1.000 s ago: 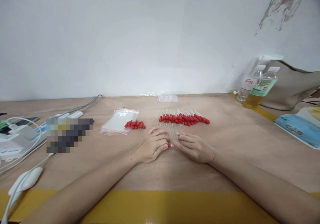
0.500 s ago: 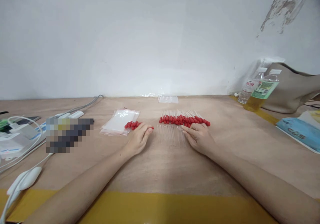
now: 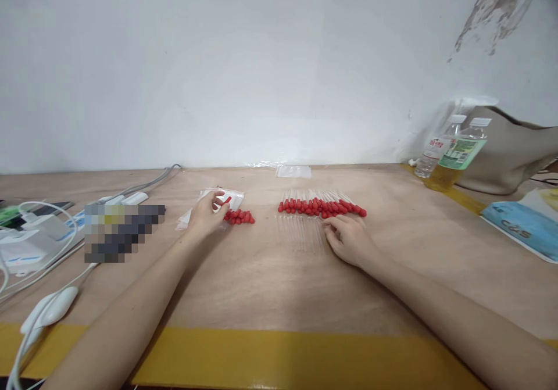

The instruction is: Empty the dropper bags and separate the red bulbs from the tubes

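Observation:
My left hand (image 3: pixel 207 215) pinches a red rubber bulb (image 3: pixel 227 200) between thumb and fingers, raised over a stack of clear plastic bags (image 3: pixel 185 220). Just right of it lies a small heap of red bulbs (image 3: pixel 239 217). My right hand (image 3: pixel 351 240) rests on the table with loosely curled fingers, thumb apart from the index finger, and nothing visible between them. Its fingertips are at the right end of a row of clear thin tubes (image 3: pixel 299 233). Behind these lies a row of droppers with red bulbs (image 3: pixel 322 208), their pale stems pointing to the wall.
At the left are white chargers and cables (image 3: pixel 26 244), a power strip (image 3: pixel 131 199) and a white mouse-like object (image 3: pixel 50 311). Two bottles (image 3: pixel 455 157), a grey-beige bag (image 3: pixel 501 151) and a blue packet (image 3: pixel 523 227) stand or lie at the right. A small clear bag (image 3: pixel 293 171) lies by the wall.
My left hand has moved left from beside the tubes to above the bag stack, now with a red bulb raised. My right hand has shifted slightly right, its fingers more curled.

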Demonstrator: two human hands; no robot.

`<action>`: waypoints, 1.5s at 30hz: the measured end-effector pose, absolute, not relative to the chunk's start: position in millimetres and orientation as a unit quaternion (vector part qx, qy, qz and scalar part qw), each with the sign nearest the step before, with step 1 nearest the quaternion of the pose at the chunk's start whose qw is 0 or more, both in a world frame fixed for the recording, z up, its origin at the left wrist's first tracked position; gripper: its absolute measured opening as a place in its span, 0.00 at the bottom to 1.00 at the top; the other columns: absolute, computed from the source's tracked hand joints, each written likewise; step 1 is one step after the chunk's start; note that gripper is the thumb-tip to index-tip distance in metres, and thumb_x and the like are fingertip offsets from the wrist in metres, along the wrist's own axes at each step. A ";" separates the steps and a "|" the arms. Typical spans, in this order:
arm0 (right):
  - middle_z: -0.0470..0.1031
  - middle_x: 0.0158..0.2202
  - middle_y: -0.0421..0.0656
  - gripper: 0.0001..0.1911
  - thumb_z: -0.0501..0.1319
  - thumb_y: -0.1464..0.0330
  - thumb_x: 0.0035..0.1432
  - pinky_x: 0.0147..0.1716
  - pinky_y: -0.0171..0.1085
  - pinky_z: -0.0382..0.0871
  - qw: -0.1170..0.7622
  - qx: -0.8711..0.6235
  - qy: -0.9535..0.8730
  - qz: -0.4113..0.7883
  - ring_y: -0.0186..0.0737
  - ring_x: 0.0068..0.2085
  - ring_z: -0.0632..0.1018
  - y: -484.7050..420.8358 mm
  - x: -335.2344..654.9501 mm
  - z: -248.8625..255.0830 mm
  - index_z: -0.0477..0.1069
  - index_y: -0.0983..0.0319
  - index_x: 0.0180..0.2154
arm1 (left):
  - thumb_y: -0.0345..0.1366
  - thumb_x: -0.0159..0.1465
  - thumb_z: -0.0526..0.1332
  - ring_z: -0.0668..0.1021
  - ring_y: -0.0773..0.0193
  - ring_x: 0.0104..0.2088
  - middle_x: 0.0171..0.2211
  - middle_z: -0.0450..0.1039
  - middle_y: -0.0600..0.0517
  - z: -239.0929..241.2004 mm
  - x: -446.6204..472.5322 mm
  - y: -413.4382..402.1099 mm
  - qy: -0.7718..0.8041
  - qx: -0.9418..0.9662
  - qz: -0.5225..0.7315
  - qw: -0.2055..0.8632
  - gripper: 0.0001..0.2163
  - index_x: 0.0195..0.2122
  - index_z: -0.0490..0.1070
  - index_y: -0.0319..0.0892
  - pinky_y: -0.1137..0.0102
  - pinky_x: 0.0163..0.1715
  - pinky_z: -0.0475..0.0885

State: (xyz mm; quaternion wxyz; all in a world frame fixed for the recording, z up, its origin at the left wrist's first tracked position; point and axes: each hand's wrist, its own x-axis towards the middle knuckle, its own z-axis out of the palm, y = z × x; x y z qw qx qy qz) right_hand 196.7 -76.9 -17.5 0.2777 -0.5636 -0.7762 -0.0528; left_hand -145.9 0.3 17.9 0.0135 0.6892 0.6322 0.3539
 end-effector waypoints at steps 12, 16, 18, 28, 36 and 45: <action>0.73 0.39 0.45 0.18 0.52 0.56 0.57 0.40 0.41 0.56 0.284 -0.512 -0.810 -0.031 0.41 0.40 0.71 -84.7 188.2 -19.2 0.67 0.60 0.43 | 0.49 0.58 0.51 0.73 0.63 0.30 0.31 0.73 0.52 19.6 -145.3 -3.9 0.635 0.694 0.338 -0.019 0.16 0.36 0.71 0.44 0.71 0.29 0.64; 0.73 0.37 0.44 0.16 0.50 0.58 0.59 0.40 0.41 0.56 0.298 -0.518 -0.802 -0.009 0.41 0.39 0.71 -83.2 190.4 -19.6 0.67 0.60 0.42 | 0.45 0.59 0.51 0.73 0.61 0.32 0.32 0.74 0.51 27.4 -136.6 -8.5 0.611 0.692 0.380 -0.063 0.14 0.33 0.71 0.43 0.70 0.33 0.64; 0.73 0.37 0.43 0.15 0.49 0.60 0.59 0.40 0.41 0.56 0.299 -0.523 -0.798 -0.003 0.40 0.40 0.71 -81.2 191.6 -20.4 0.68 0.60 0.42 | 0.44 0.58 0.52 0.73 0.60 0.35 0.33 0.74 0.51 31.7 -124.0 -7.8 0.573 0.725 0.377 -0.067 0.12 0.32 0.71 0.43 0.69 0.36 0.65; 0.75 0.35 0.44 0.15 0.46 0.66 0.60 0.37 0.40 0.60 0.328 -0.528 -0.783 0.017 0.41 0.37 0.72 -70.6 199.8 -25.1 0.70 0.61 0.37 | 0.37 0.53 0.58 0.73 0.56 0.38 0.38 0.71 0.47 34.0 -29.0 17.2 0.437 0.881 0.180 0.000 0.13 0.40 0.68 0.43 0.65 0.39 0.66; 0.75 0.36 0.45 0.15 0.47 0.66 0.59 0.39 0.42 0.61 0.338 -0.514 -0.788 0.019 0.41 0.38 0.72 -69.4 199.0 -26.5 0.70 0.61 0.39 | 0.28 0.50 0.57 0.74 0.59 0.32 0.27 0.73 0.50 21.3 -13.8 23.4 0.445 0.870 0.214 0.021 0.07 0.29 0.71 0.42 0.68 0.34 0.66; 0.75 0.37 0.43 0.13 0.48 0.67 0.59 0.39 0.40 0.61 0.334 -0.515 -0.789 0.031 0.40 0.38 0.72 -69.4 198.8 -25.9 0.70 0.61 0.38 | 0.33 0.58 0.51 0.77 0.64 0.31 0.31 0.75 0.49 10.9 -28.0 12.5 0.496 0.782 0.370 0.076 0.09 0.35 0.68 0.40 0.71 0.31 0.70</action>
